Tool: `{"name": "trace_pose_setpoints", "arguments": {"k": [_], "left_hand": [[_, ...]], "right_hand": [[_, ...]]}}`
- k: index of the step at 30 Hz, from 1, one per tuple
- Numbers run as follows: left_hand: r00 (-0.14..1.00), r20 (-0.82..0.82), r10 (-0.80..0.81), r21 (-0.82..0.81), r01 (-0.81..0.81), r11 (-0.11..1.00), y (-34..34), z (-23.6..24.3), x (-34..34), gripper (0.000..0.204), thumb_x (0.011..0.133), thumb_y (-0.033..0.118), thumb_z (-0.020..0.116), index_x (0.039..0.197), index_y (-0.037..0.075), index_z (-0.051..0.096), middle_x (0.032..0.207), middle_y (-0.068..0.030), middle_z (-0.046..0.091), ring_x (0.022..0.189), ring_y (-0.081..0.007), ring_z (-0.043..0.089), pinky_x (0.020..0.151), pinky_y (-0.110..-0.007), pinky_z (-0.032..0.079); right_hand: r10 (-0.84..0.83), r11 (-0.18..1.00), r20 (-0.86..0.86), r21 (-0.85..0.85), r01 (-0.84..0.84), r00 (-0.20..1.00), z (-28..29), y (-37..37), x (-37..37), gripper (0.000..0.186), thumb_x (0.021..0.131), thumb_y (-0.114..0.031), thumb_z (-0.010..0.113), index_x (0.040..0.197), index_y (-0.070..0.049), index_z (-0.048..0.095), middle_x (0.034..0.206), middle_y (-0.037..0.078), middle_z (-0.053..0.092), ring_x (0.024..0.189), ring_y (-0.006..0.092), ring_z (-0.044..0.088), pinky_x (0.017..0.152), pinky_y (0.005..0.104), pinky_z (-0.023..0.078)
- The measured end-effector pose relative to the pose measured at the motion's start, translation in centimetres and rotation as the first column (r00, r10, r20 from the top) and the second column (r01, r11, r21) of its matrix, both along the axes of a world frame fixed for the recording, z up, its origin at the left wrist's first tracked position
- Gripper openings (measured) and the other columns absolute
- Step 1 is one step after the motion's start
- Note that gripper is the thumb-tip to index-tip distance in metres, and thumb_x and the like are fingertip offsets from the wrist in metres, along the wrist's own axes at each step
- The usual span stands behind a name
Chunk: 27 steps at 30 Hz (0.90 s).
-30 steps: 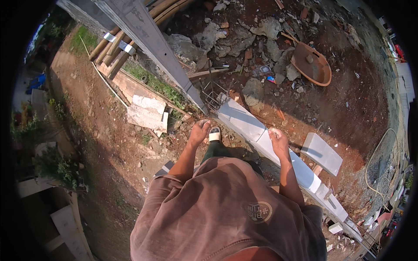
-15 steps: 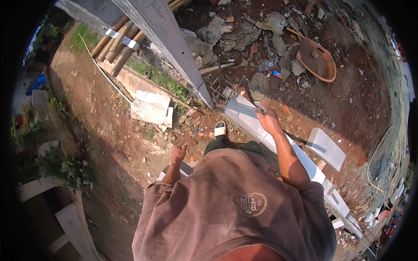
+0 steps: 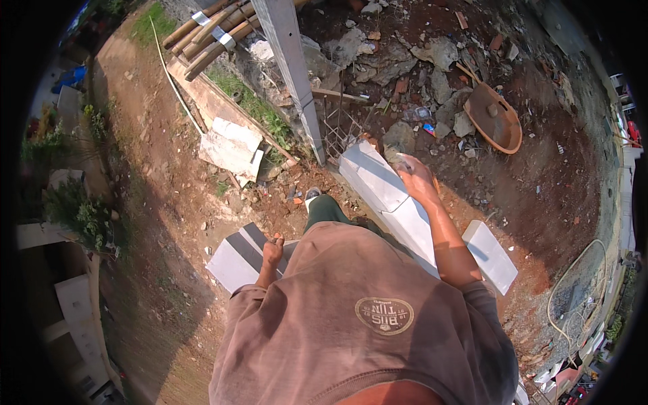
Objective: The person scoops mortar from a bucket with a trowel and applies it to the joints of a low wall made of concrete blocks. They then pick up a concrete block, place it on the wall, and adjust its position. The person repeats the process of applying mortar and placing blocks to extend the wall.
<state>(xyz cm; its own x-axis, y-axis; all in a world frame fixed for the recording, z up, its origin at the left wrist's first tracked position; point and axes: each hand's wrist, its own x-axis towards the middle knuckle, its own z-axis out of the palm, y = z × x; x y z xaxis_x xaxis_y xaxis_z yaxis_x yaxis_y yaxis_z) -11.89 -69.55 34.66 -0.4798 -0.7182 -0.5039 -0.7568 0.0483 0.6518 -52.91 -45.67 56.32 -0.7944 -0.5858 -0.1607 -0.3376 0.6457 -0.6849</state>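
Observation:
My right hand is over the right side of a low wall of pale blocks, close to its far end. Its fingers are curled, and a small greyish thing seems to be in them, too unclear to name. Beside several pale blocks on the left, my left hand hangs with its fingers curled in. Whatever it may hold is hidden. Another loose pale block lies on the ground to the right of the wall.
A grey concrete post rises just beyond the wall's end, next to thin metal bars. Broken rock and an orange-brown basin lie farther right. Bamboo poles and pale boards are at the left.
My body has shifted and one foot has moved, so the post stands farther left in view. More blocks show by my left hand. My right hand stays near the wall's far end.

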Motion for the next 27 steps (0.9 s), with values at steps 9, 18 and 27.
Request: {"name": "trace_pose_setpoints", "arguments": {"k": [9,18,27], "left_hand": [[0.997,-0.05,0.053,0.006,-0.052,0.999,-4.8,-2.3,-0.1,0.035,0.083,0.03,0.056,0.085,-0.004,0.063,0.079,-0.022,0.063,0.075,-0.0303,0.062,0.069,-0.037,0.046],[0.999,0.035,-0.035,0.027,0.034,0.999,-15.7,5.5,-1.0,0.04,0.086,0.031,0.056,0.093,-0.007,0.064,0.081,-0.0202,0.066,0.079,-0.0252,0.063,0.071,-0.035,0.047],[0.999,0.03,-0.039,0.035,0.038,0.999,-18.9,5.3,-4.0,0.044,0.087,0.033,0.054,0.102,-0.007,0.062,0.09,-0.0224,0.066,0.087,-0.0287,0.064,0.077,-0.036,0.047]], "right_hand": [[0.217,0.957,-0.086,0.212,-0.195,0.972,1.3,-9.1,-2.3,0.043,0.091,-0.031,0.044,0.131,-0.017,0.047,0.122,0.014,0.056,0.11,0.0347,0.054,0.093,0.0449,0.041],[0.438,0.793,-0.179,0.539,-0.284,0.881,-0.8,-13.5,-4.4,0.029,0.09,-0.02,0.042,0.116,-0.014,0.053,0.098,0.016,0.064,0.091,0.0342,0.062,0.076,0.0479,0.047],[0.318,0.882,-0.321,0.445,-0.154,0.892,-2.6,-14.5,-4.7,0.011,0.082,-0.017,0.053,0.089,-0.008,0.056,0.074,0.019,0.064,0.069,0.0362,0.063,0.059,0.0482,0.048]]}}
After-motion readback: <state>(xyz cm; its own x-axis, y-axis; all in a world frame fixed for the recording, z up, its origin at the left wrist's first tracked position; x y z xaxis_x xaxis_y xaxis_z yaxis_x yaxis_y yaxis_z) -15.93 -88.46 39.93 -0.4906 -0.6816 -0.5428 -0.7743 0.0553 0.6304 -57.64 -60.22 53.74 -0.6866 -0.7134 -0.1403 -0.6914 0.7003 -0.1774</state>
